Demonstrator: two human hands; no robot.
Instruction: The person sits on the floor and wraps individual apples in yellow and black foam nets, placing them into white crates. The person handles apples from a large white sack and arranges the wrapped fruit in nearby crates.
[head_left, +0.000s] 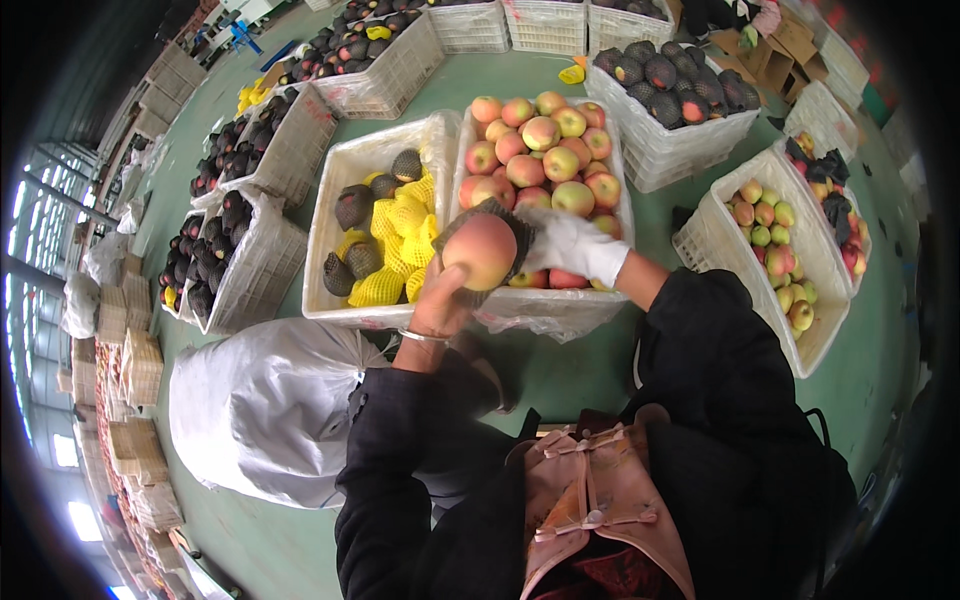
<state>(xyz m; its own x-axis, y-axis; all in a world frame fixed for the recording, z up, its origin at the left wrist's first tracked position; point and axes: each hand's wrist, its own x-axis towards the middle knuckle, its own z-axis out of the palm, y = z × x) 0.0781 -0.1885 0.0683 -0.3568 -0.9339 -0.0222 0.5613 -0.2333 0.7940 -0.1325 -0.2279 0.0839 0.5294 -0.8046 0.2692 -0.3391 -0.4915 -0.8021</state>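
Observation:
My left hand (442, 296), bare with a bangle at its wrist, holds an apple (480, 251), its thumb on the fruit's side. A dark foam net (507, 217) lies around the far and right sides of this apple. In a white glove, my right hand (574, 244) has its fingertips at the net's right edge; the fingertips are partly hidden. Beneath the right hand is a crate of bare apples (628, 225). Beside it on the left, another lined crate (321, 217) contains yellow foam-netted fruit (409, 214) and several dark-netted ones (354, 206).
A white sack (262, 412) lies at the lower left. Crates of dark-netted apples (667, 82) stand beyond and to the left (289, 150). On the right is a crate of smaller apples (817, 300). Another person (765, 16) is at the top right, near cardboard boxes (772, 56).

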